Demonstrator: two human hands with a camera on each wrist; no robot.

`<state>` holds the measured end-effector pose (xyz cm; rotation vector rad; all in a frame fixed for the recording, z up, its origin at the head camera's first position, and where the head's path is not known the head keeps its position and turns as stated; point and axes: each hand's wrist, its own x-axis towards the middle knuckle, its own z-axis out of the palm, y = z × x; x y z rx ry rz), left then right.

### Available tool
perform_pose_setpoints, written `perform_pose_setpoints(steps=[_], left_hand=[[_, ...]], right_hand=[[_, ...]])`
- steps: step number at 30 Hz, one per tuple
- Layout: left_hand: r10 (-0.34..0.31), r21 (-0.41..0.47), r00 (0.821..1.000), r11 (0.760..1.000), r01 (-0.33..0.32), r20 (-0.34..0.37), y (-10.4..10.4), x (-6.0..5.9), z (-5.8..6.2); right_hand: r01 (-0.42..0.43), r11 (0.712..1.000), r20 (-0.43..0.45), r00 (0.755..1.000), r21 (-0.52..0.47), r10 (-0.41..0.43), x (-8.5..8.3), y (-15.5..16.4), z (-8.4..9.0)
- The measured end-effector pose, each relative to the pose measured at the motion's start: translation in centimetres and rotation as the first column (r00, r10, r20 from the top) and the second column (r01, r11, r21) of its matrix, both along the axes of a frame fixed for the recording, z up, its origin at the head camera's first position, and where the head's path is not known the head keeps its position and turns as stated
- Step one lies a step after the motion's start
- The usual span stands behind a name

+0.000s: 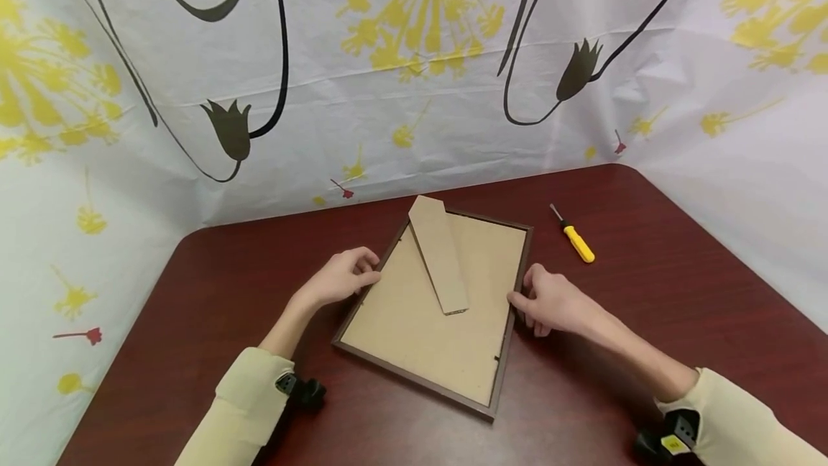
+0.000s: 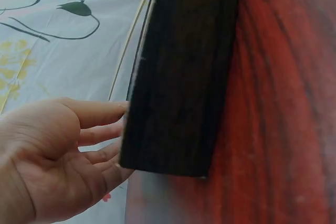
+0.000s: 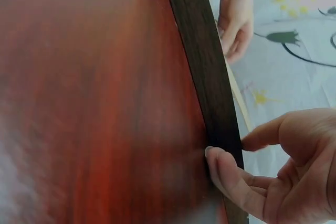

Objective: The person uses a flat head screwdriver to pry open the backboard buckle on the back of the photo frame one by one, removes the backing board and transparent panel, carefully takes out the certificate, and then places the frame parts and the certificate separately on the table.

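Note:
A picture frame (image 1: 414, 369) lies back side up on the table, its tan backing board (image 1: 401, 308) showing inside a dark brown rim. A cardboard easel stand (image 1: 440, 254) slants across the backing. My left hand (image 1: 343, 275) holds the frame's left side, thumb at the top edge and fingers curled against the outer side. On the opposite side, my right hand (image 1: 550, 300) grips the rim between thumb and fingers. In the right wrist view, the right hand's fingertips (image 3: 220, 163) rest on the rim's dark outer face. The left wrist view shows the rim (image 2: 181, 77) close up.
A yellow-handled screwdriver (image 1: 578, 241) lies on the dark red table (image 1: 653, 272), right of the frame. A white patterned cloth (image 1: 310, 113) hangs behind the table and along its sides.

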<state>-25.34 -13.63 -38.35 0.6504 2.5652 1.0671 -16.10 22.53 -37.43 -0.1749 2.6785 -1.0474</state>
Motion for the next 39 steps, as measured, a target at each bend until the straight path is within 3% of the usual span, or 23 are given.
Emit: perform_pose_setpoints(steps=[6, 10, 16, 21, 28, 31, 35, 39], left_hand=[[0.009, 0.009, 1.0, 1.0, -0.009, 0.028, -0.4, 0.8, -0.2], [0.016, 0.003, 0.999, 1.0, -0.016, 0.044, 0.0, 2.4, -0.1], [0.1, -0.026, 0.994, 0.995, -0.098, 0.05, 1.0, 4.4, 0.4], [0.148, -0.024, 0.985, 0.989, -0.146, 0.086, 1.0, 4.6, 0.4], [0.194, -0.051, 0.976, 0.981, -0.189, 0.095, 1.6, 4.1, 0.3], [0.214, -0.033, 0.971, 0.977, -0.212, 0.103, 1.8, 3.9, 0.0], [0.241, -0.008, 0.962, 0.97, -0.242, 0.124, 1.8, 3.8, -0.2], [0.253, 0.002, 0.959, 0.967, -0.255, 0.131, 1.8, 3.9, -0.3]], right_hand=[[-0.033, 0.999, -0.042, 0.999, 0.001, 0.033, -0.6, -0.4, -0.2], [-0.042, 0.997, -0.073, 0.996, 0.058, 0.046, -2.3, 0.1, -0.6], [-0.078, 0.992, -0.107, 0.99, 0.102, 0.089, -5.5, 0.4, -1.0], [-0.088, 0.993, -0.109, 0.989, 0.08, 0.096, -6.7, 0.8, -1.2], [-0.086, 0.995, -0.124, 0.988, 0.046, 0.091, -7.0, 2.1, -0.6], [-0.031, 0.998, -0.195, 0.98, 0.048, 0.04, -7.0, 3.4, -0.2], [0.079, 0.992, -0.307, 0.95, 0.095, -0.046, -7.0, 5.5, 0.5], [0.152, 0.982, -0.34, 0.934, 0.113, -0.105, -7.1, 7.9, 0.8]])
